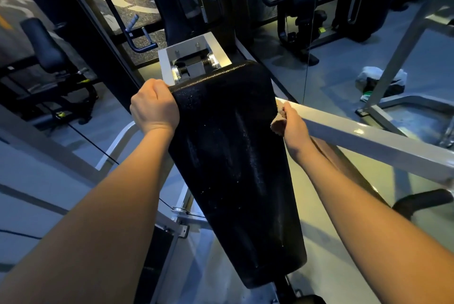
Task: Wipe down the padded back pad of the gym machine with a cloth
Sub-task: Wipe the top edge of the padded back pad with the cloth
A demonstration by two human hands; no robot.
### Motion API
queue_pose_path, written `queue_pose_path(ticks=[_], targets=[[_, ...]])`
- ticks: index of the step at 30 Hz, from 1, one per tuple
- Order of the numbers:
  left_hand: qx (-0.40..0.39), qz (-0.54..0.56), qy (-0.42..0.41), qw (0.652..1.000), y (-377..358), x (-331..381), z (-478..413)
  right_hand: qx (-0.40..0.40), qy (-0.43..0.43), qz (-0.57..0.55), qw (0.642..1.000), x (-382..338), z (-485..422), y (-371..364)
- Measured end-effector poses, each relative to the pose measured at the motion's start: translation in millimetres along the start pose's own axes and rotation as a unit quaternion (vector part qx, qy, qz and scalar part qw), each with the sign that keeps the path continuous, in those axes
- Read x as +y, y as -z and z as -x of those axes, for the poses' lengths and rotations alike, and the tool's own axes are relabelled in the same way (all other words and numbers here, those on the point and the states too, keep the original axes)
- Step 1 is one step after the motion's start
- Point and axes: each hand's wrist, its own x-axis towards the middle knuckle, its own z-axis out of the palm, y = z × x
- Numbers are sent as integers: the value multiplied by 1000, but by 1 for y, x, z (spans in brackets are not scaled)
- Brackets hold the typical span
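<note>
Head view, back pad: the black padded back pad (235, 168) runs down the middle of the picture, broad at its far top end and narrower towards the viewer, with a glossy, finely speckled surface.
Left hand: the left hand (153, 106) sits on the pad's top left corner with the knuckles up; the fingers are curled together over the edge and grip it (their tips are hidden behind the pad).
Right hand: the right hand (293, 126) is at the pad's right edge, a little below the top, seen from its back and thumb side.
Right fingers: they are closed round a bunched cloth; how tightly each finger bends cannot be told, since most of them are turned away from the camera.
Cloth: the tan cloth (278, 123) sticks out of the right hand on the side facing the pad and touches the pad's right edge.
Forearms: both bare forearms reach in from the bottom corners, one on each side of the pad.
Bracket: a pale metal bracket (194, 58) with bolts and a dark roller stands just beyond the pad's top end.
Frame bar: a grey frame bar (368, 141) slants away to the right of the pad, passing just behind the right hand.
Cable: a thin dark cable (98, 149) crosses the floor left of the pad.
Bag: a white bag (380, 77) lies on the floor well to the right of the pad (partly behind a frame post).
Seat: a black padded seat (43, 43) of another machine stands far to the left of the pad.
</note>
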Motion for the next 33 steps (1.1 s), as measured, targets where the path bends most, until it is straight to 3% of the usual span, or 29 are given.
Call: queue_pose_path(ticks=[3, 7, 9, 13, 16, 20, 24, 28, 30, 33], targets=[[-2, 4, 3, 1000, 0, -2, 0, -5, 7, -23, 1000, 3, 7, 3], [-6, 7, -1, 1000, 1, -3, -1, -59, 163, 7, 985, -47, -2, -13], [-5, 9, -2, 1000, 2, -3, 0, -48, 177, 5, 983, -61, -7, -19], [-5, 4, -2, 1000, 1, -5, -1, -64, 216, 51, 973, -37, -6, -16], [-6, 4, -1, 1000, 0, -6, -1, -31, 251, 149, 956, -10, 8, -7], [-15, 5, 5, 1000, 3, -2, 0, 21, 341, 244, 907, -27, 2, -4], [-20, 10, 13, 1000, 6, 0, 2, 15, 432, 288, 854, -51, -6, -24], [-17, 5, 20, 1000, 6, 2, 2, 74, 489, 367, 788, -11, 3, -28], [-19, 0, 21, 1000, 6, 3, 3, 54, 509, 420, 750, 18, 14, -18], [-19, -1, 23, 1000, 7, 5, 4, -36, 508, 463, 726, 35, 27, -1]])
